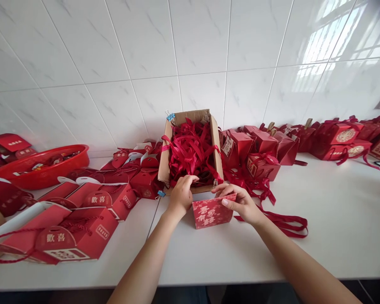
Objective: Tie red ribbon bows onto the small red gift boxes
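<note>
Well inside table edge [180, 279]: red card [213, 214]

White, grey-veined wall tiles [152, 38] rise behind the white table [342, 219], a bright window reflection [323, 46] showing at upper right. Towards the far left, a red basin [44, 179] holds small items [49, 163] too indistinct to name.

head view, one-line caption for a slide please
Right hand holding a printed red piece before an open carton of red ribbon, red boxes either side.
</note>
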Demonstrator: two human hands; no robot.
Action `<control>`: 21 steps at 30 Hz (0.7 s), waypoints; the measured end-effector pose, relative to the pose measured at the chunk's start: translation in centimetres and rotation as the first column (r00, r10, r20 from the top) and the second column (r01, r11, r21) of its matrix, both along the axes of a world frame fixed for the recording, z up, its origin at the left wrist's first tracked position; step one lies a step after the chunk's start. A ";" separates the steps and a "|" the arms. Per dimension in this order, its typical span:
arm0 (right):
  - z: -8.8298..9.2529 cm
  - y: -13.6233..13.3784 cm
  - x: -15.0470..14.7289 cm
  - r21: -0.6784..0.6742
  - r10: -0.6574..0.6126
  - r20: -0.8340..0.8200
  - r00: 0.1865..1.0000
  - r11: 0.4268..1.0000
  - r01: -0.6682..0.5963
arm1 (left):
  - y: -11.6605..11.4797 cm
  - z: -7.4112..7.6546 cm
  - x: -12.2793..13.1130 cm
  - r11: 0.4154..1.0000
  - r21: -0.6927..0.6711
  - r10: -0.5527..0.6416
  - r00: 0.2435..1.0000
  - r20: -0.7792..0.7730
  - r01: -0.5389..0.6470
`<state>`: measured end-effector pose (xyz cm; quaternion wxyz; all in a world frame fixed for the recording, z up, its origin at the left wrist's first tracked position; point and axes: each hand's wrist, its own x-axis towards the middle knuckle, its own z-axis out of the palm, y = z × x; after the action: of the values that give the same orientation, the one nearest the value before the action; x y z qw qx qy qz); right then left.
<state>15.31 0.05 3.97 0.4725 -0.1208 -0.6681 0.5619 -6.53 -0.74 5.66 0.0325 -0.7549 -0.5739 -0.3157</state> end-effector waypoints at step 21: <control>0.3 -0.4 -0.3 -0.009 0.020 0.001 1.000 1.000 -0.020 | 0.6 0.3 0.0 0.979 -0.169 0.114 0.993 -0.018 -0.115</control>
<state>14.98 -0.35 4.31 0.4659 -0.1164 -0.6670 0.5696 -6.48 -0.17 5.93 -0.0115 -0.7219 -0.6412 -0.2601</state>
